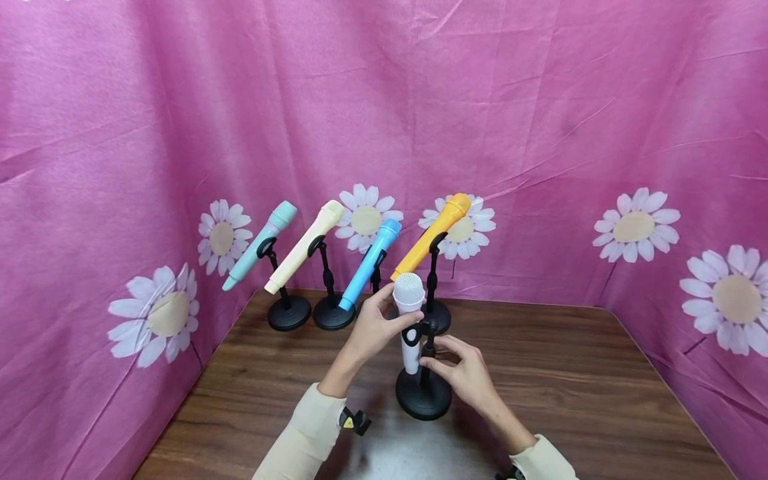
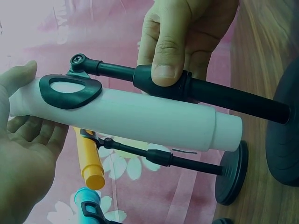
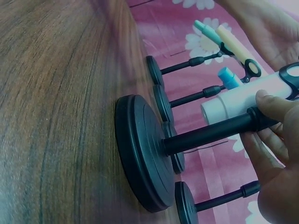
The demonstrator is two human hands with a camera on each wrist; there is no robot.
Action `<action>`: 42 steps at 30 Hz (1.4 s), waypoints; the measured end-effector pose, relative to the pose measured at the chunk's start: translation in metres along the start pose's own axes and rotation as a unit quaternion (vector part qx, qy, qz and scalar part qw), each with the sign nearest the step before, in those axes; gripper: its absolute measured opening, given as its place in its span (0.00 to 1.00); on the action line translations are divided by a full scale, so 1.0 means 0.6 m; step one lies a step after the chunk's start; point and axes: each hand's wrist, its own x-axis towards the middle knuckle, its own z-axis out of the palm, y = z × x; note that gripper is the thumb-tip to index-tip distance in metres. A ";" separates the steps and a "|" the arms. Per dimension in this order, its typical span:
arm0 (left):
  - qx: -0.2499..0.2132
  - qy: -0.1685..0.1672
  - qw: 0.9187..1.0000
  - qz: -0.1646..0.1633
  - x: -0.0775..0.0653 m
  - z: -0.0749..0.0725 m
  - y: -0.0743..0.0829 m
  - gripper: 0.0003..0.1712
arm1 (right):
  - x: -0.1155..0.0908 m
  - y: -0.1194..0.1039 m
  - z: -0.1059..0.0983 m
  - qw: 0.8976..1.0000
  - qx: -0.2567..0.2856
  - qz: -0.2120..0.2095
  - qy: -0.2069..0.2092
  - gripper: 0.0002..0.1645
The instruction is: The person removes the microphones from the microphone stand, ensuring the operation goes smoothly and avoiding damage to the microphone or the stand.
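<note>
A white microphone (image 1: 411, 357) with a mesh head leans in the clip of a black desk stand (image 1: 423, 398), its head up. My left hand (image 1: 373, 328) holds the microphone just below the head, thumb on one side and fingers on the other. The clip ring (image 2: 71, 92) sits around the body in the left wrist view. My right hand (image 1: 469, 375) pinches the stand's upright at its thicker collar (image 3: 256, 118), thumb and fingers on opposite sides. The round base stands on the wooden table (image 1: 540, 400).
Behind stand more microphones on black stands, in a row: mint (image 1: 258, 248), cream (image 1: 305, 248), blue (image 1: 369, 265) and orange (image 1: 433, 235). The orange one is close behind the white one. A pink curtain (image 1: 528, 133) with printed daisies hangs along the table's back and sides.
</note>
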 end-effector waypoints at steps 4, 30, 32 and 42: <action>0.001 0.002 1.000 -0.005 0.000 0.001 0.000 0.30 | -0.001 -0.001 0.000 1.000 -0.004 -0.001 0.000 0.19; -0.009 0.001 1.000 0.002 0.004 0.001 0.002 0.33 | 0.003 0.003 -0.001 1.000 -0.017 -0.023 -0.002 0.18; -0.010 0.001 1.000 0.001 0.005 0.001 0.002 0.33 | 0.004 0.003 -0.002 1.000 -0.018 -0.024 -0.002 0.18; -0.012 -0.004 1.000 -0.003 0.009 0.004 0.001 0.33 | 0.004 0.002 -0.003 1.000 -0.014 -0.027 -0.004 0.17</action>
